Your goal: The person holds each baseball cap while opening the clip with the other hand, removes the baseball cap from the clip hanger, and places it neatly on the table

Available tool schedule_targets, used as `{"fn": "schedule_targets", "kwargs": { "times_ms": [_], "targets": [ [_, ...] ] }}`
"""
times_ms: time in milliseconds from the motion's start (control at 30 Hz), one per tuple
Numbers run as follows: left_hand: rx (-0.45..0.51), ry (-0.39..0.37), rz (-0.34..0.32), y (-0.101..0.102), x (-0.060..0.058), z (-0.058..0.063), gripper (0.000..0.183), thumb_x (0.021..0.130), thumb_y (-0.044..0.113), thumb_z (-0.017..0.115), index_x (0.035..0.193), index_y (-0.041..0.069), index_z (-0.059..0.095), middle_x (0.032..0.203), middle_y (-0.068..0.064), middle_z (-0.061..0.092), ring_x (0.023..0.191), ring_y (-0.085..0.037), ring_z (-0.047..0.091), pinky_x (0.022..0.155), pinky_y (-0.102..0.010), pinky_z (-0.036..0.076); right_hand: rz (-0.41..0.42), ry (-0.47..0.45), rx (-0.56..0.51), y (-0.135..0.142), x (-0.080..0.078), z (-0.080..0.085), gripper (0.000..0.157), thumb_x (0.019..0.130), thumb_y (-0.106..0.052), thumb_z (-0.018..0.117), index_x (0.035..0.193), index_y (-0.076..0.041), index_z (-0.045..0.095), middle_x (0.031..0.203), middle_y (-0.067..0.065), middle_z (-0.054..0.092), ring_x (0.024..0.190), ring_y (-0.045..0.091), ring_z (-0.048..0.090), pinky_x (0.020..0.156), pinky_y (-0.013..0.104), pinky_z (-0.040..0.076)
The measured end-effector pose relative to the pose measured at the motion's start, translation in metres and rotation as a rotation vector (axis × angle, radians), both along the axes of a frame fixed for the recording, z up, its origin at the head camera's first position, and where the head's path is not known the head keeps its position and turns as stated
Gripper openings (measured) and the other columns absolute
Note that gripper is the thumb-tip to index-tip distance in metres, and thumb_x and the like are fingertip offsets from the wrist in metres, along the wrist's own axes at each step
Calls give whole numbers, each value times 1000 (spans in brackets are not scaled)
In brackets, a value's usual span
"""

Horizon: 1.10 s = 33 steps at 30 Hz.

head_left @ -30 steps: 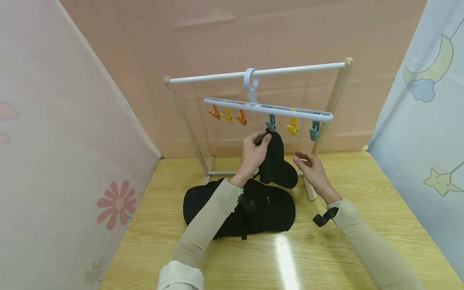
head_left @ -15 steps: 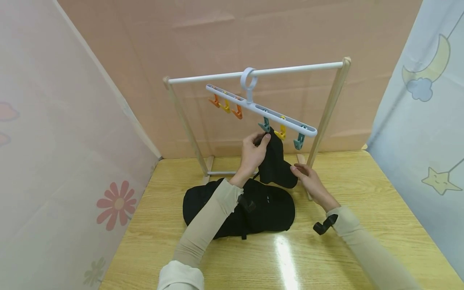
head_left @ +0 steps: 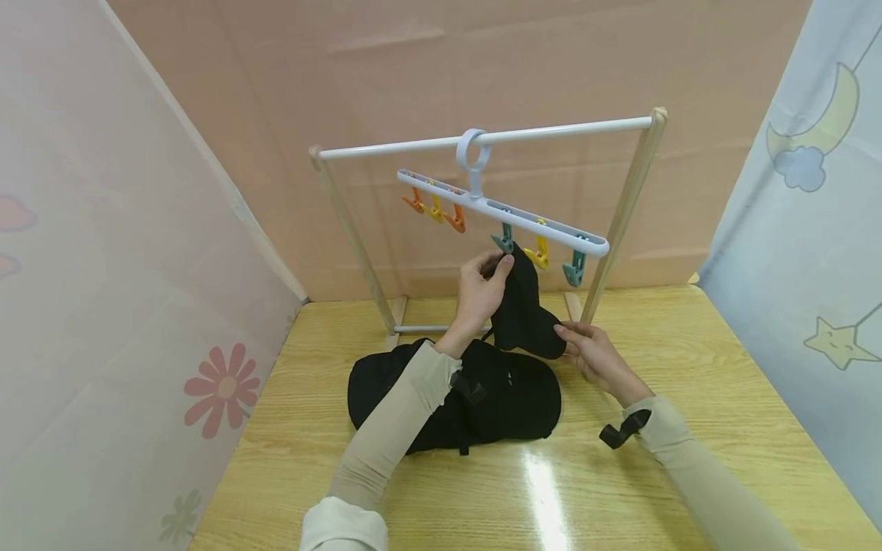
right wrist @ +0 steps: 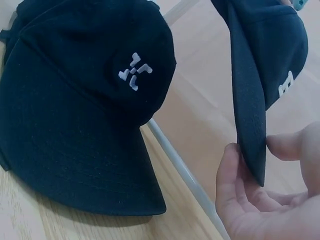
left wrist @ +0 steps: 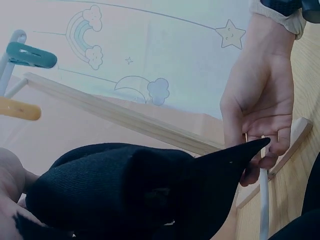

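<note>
A black baseball cap [head_left: 515,310] hangs brim down between both hands below a teal clip [head_left: 505,240]. My left hand [head_left: 480,291] grips its upper edge right beside that clip; whether the clip bites the cloth I cannot tell. With thumb and fingers, my right hand [head_left: 594,352] pinches the tip of the brim [right wrist: 250,120], as the right wrist view shows. White embroidery [right wrist: 286,84] marks the crown. The clip belongs to a pale hanger [head_left: 544,225] hooked over a white rail [head_left: 565,133], and its other clips hold nothing.
More black caps [head_left: 517,402] lie on the wooden table [head_left: 620,482] under my left forearm; one bears a white emblem [right wrist: 135,72]. Wooden posts [head_left: 630,207] support the rail at each end. Printed cloth [head_left: 227,383] encloses the sides.
My right hand has come left and down to the cap's brim and taken hold of it. The hanger has swivelled, its right end coming nearer. My left hand has stayed put.
</note>
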<state>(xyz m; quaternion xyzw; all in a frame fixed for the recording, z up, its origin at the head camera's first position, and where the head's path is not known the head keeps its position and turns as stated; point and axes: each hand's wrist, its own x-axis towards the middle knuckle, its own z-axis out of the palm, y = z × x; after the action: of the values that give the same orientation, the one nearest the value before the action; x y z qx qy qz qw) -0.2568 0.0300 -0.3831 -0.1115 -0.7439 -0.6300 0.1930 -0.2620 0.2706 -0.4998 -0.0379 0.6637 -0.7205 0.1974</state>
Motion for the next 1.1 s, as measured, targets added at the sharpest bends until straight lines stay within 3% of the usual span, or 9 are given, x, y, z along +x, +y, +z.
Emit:
{"fn": "schedule_targets", "kwargs": {
  "times_ms": [100, 200, 267, 367, 433, 600, 733, 1000, 1100],
  "targets": [
    [2, -2, -7, -1, 0, -1, 26, 108, 18, 65, 126, 2, 76, 120, -15, 77, 111, -26, 72, 94, -34, 58, -19, -16, -58, 2, 1, 1, 78, 113, -32, 56, 165, 10, 16, 137, 5, 61, 96, 2, 74, 92, 26, 61],
    [16, -11, -9, -2, 1, -1, 27, 108, 18, 66, 127, 2, 76, 122, -15, 77, 114, -27, 71, 99, -38, 58, -39, -36, -96, 4, 1, 2, 77, 112, -29, 58, 164, 9, 16, 114, -10, 69, 90, 1, 74, 89, 26, 61],
    [26, -23, -3, -3, 2, -2, 27, 107, 19, 67, 127, 2, 76, 122, -15, 77, 116, -27, 71, 101, -39, 57, -52, -38, -92, 5, 1, 2, 79, 112, -29, 59, 165, 8, 15, 116, -11, 66, 88, 0, 73, 88, 25, 61],
    [34, -46, -1, -4, 4, -3, 27, 107, 19, 68, 125, 2, 76, 122, -15, 76, 118, -28, 70, 100, -38, 57, -66, -15, -19, 7, 1, 2, 81, 111, -31, 59, 167, 6, 14, 137, 5, 57, 90, -1, 71, 87, 23, 60],
    [38, -60, -4, -4, 5, -4, 26, 106, 20, 69, 124, 2, 77, 122, -14, 76, 119, -28, 70, 98, -37, 58, -76, 20, 45, 9, 2, 1, 80, 111, -33, 59, 167, 5, 17, 140, 6, 53, 94, -1, 70, 87, 23, 59],
    [67, -85, -33, -7, 9, -6, 27, 106, 20, 68, 125, 2, 76, 124, -15, 75, 120, -28, 70, 96, -38, 58, -108, 104, 152, 13, 4, 4, 75, 110, -34, 62, 163, 5, 27, 126, -7, 63, 95, 0, 69, 86, 25, 59],
    [95, -109, -49, -10, 13, -8, 29, 107, 22, 68, 128, 4, 75, 127, -13, 74, 121, -26, 69, 101, -41, 58, -146, 142, 188, 15, 8, 9, 72, 109, -32, 63, 162, 5, 32, 133, 1, 62, 93, 0, 70, 84, 26, 61],
    [111, -153, -87, -15, 21, -11, 29, 107, 21, 67, 128, 3, 75, 128, -14, 73, 119, -27, 70, 105, -44, 56, -163, 188, 164, 23, 13, 13, 68, 108, -25, 66, 159, 8, 36, 106, -22, 66, 89, 1, 72, 78, 23, 62],
    [99, -165, -99, -15, 24, -11, 29, 108, 23, 66, 127, 4, 76, 129, -13, 73, 119, -25, 69, 105, -42, 56, -165, 204, 165, 27, 15, 13, 65, 108, -25, 67, 157, 9, 39, 102, -24, 69, 87, 2, 73, 75, 23, 62]
  ]
}}
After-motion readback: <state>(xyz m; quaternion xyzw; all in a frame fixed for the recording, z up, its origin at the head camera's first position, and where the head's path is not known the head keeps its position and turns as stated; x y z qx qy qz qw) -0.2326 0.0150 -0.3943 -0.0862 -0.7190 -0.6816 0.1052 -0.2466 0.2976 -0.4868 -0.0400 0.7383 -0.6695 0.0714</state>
